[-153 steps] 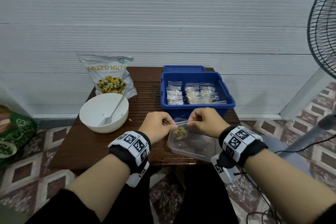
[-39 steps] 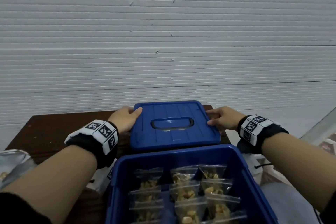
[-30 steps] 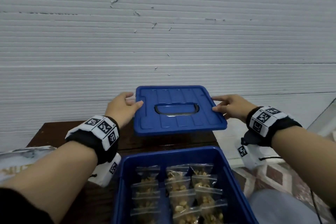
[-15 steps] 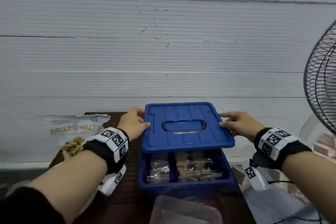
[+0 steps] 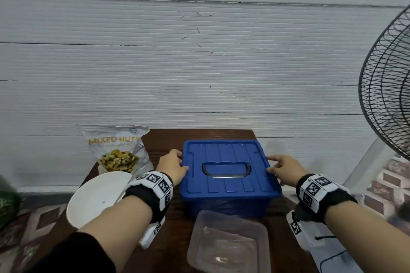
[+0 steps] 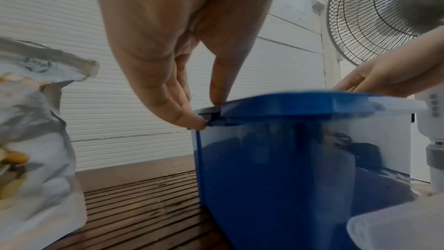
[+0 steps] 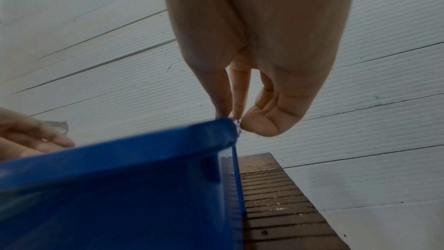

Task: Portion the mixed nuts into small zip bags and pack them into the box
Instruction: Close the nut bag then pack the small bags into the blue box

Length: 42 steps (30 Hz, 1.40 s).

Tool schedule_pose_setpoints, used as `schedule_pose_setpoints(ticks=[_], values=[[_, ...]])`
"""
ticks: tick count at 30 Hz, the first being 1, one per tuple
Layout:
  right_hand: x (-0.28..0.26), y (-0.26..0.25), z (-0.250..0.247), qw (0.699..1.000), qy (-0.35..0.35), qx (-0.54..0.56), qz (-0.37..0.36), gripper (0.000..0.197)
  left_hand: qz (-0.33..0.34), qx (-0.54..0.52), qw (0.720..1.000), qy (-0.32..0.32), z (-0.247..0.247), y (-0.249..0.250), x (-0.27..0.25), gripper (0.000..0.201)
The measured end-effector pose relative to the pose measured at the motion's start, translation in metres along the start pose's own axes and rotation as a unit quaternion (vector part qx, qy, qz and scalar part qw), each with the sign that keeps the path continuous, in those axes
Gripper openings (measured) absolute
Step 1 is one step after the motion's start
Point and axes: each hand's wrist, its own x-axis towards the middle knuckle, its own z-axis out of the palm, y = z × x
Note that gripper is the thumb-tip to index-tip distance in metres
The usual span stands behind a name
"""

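Note:
The blue lid [image 5: 228,168] with its recessed handle lies on top of the blue box [image 5: 228,207] on the brown table [image 5: 173,228]. My left hand [image 5: 172,167] pinches the lid's left edge, thumb on top and fingers under the rim [image 6: 206,113]. My right hand [image 5: 282,169] pinches the lid's right edge [image 7: 234,121] the same way. The filled zip bags are hidden inside the box. The mixed nuts bag [image 5: 116,150] stands upright at the back left.
A white bowl [image 5: 95,199] sits left of the box, partly behind my left wrist. A clear plastic tub [image 5: 228,244] lies in front of the box. A standing fan [image 5: 386,99] is at the right. A white wall is close behind the table.
Both hands lifted the lid from behind the box, brought it forward and lowered it onto the box. The bags inside are now covered.

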Motion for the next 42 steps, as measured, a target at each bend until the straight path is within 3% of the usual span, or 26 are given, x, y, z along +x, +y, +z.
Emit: schedule_pose_setpoints(ticks=[6,11,15,18,23,33,39,42], values=[[-0.001,0.008,0.009,0.999,0.026,0.043,0.006,0.043,-0.038,0.04,0.998,-0.033,0.002,-0.004,0.004,0.045],[0.004,0.005,0.013,0.998,0.039,0.038,0.002,0.044,-0.041,0.011,0.998,-0.044,0.008,-0.009,0.014,0.033],[0.017,-0.001,0.014,0.998,0.036,0.058,0.007,0.045,-0.045,-0.025,0.998,-0.032,0.005,-0.006,0.031,0.036],[0.031,-0.006,0.015,0.997,0.045,0.065,0.01,0.045,-0.041,-0.038,0.998,-0.027,0.003,-0.002,0.048,0.017],[0.059,-0.014,0.012,0.996,0.053,0.073,0.016,0.044,-0.038,-0.043,0.998,-0.004,0.001,0.01,0.072,0.043],[0.09,-0.021,0.012,0.997,0.058,0.043,0.022,0.043,-0.046,-0.067,0.997,-0.006,0.01,0.01,0.099,0.045],[0.078,-0.02,0.012,0.996,0.07,0.045,0.023,0.045,-0.023,-0.084,0.996,0.004,0.013,0.0,0.086,0.041],[0.064,-0.007,0.011,0.991,0.089,0.079,0.065,0.049,-0.024,-0.133,0.991,0.002,0.017,-0.011,0.07,0.038]])
